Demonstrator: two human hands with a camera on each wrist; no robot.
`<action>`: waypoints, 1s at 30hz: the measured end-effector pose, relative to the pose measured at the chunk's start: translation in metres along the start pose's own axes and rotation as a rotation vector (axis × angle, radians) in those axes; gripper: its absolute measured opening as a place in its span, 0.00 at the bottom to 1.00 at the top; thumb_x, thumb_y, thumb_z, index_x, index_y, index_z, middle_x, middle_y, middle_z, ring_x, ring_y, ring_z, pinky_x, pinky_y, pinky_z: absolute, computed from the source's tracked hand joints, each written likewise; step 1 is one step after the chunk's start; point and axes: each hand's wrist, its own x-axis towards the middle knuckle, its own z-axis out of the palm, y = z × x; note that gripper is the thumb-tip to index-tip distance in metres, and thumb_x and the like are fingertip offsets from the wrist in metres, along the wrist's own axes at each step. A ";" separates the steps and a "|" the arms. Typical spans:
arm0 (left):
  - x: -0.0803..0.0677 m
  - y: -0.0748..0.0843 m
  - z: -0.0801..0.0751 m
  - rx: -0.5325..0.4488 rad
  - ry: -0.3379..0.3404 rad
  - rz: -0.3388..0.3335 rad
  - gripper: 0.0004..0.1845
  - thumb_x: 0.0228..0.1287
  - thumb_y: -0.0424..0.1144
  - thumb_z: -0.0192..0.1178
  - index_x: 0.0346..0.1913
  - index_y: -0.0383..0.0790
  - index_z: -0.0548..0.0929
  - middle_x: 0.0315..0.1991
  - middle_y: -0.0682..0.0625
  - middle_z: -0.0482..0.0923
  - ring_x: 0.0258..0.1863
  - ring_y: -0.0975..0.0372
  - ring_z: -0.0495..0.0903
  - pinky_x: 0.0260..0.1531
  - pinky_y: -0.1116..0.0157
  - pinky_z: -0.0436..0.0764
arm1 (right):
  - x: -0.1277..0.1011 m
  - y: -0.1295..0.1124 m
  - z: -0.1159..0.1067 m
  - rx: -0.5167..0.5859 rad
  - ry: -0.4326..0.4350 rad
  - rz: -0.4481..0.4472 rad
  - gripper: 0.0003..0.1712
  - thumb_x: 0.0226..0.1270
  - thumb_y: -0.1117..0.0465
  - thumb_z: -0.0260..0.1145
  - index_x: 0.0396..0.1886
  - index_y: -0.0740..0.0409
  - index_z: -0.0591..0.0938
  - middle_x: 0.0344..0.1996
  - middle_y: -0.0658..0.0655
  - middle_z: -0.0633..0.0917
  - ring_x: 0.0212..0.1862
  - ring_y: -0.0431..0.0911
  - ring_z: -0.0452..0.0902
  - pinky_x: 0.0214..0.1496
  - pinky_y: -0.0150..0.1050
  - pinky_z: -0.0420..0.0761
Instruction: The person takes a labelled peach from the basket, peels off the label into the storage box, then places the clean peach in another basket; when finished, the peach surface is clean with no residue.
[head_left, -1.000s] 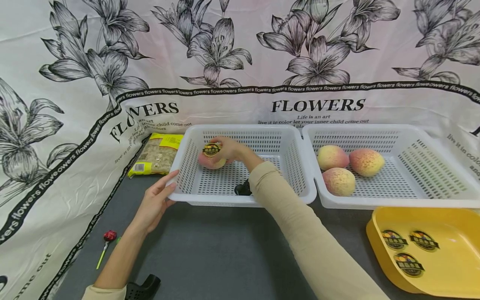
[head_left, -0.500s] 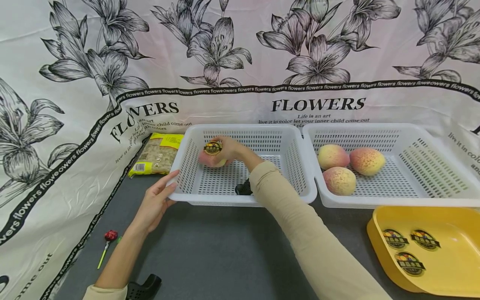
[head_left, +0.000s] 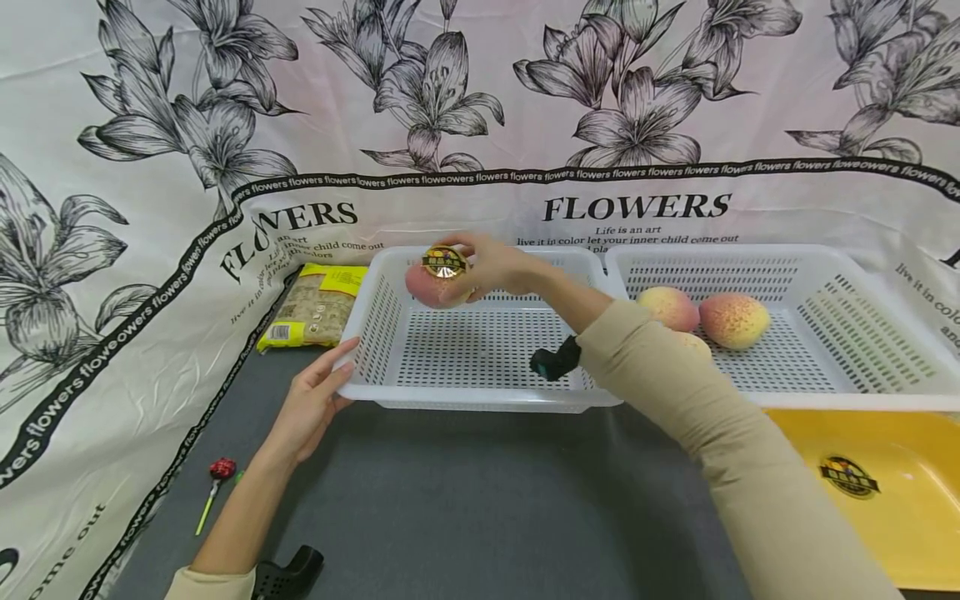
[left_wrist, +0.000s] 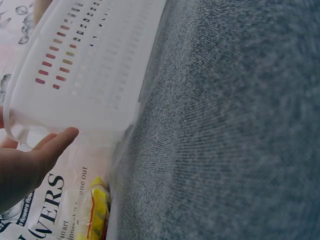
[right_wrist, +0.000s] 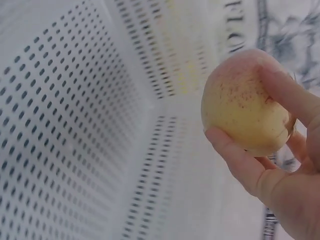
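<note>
A dark grey bench fills the near part of the room, and a white cloth backdrop printed with black lilies and the word FLOWERS hangs behind it and drapes down the left side. Two white slotted baskets stand side by side on the bench. The left basket has nothing lying on its floor; the right basket holds three peaches. A yellow tray with a round sticker in it sits just in front of the right basket. A yellow packet lies beside the left basket against the cloth, and a red lollipop lies near the bench's left edge.

The right hand holds a peach with a sticker above the far left corner of the left basket, fingers curled round the fruit and clamped on it, clear of the basket's floor. The left hand rests against the near left corner of that basket, fingers straight and slightly apart, touching the rim.

A moment ago the same peach was low inside the basket, close to its floor; now it has been lifted up to about rim height, and the right arm has swung across, covering part of the right basket and tray. The left hand has stayed at the corner.
</note>
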 end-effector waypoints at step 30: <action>0.000 -0.002 -0.002 0.016 -0.024 0.017 0.29 0.75 0.40 0.49 0.73 0.39 0.57 0.72 0.39 0.51 0.62 0.55 0.64 0.46 0.68 0.77 | -0.232 0.071 0.055 -0.162 -0.028 -0.148 0.44 0.46 0.50 0.79 0.63 0.51 0.71 0.51 0.49 0.78 0.50 0.48 0.74 0.51 0.37 0.73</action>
